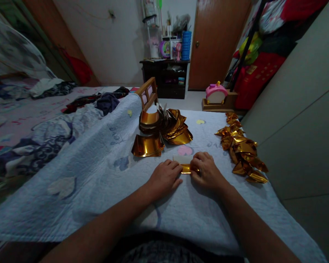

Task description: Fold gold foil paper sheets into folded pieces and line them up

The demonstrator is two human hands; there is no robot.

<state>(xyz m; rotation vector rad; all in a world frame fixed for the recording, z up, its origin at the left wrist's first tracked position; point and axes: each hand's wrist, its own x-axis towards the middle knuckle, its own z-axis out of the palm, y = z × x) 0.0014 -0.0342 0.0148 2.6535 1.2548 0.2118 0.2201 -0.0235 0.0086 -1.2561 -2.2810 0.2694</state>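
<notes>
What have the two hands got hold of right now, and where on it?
A small folded gold foil paper, pressed flat on the blue quilt. The left hand covers its left end, the right hand its right end; only the middle shows.

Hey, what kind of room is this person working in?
Most likely a home bedroom. Both hands press a gold foil sheet on a quilted blue bedspread, rumpled bedding and clothes lie beside it, and a cluttered dark shelf unit stands by a wooden door.
</notes>
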